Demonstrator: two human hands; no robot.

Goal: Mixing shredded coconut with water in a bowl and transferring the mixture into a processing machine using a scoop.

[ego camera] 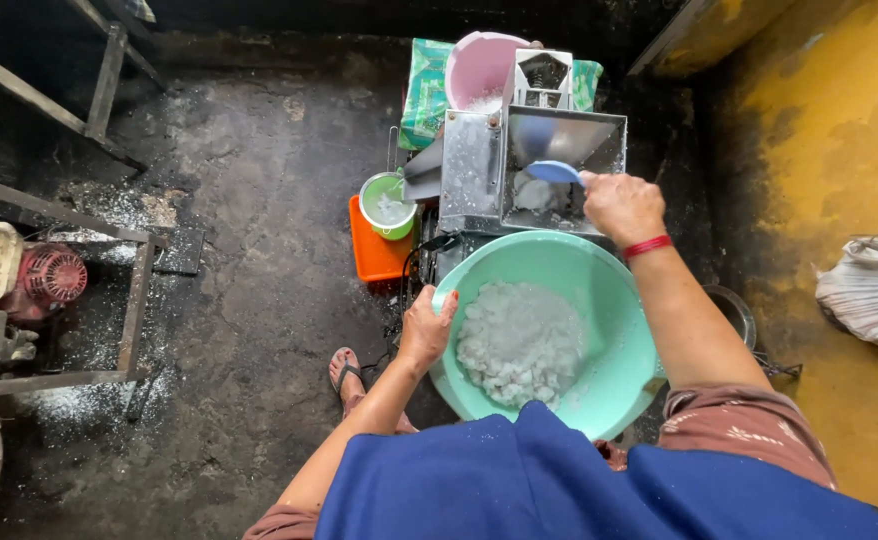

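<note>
Over one metal hopper [559, 140], right hand [622, 205] clenches one blue scoop [554, 172]; left hand [426, 327] grips one green basin [614, 300].

Both arms are bare, no sleeves at all. Right hand [623, 207] has a thin red band [647, 246] round the wrist, left hand [427, 328] has painted nails. Blue cloth top [579, 480], brownish patterned skirt [749, 432], dark flip-flop sandal [345, 372] on one foot

The dark, stained concrete floor [259, 250] carries a metal grinding machine [519, 170] and an orange crate [374, 255] just beside it. White crumbs [89, 400] lie scattered near a red motor [49, 275] at left.
</note>
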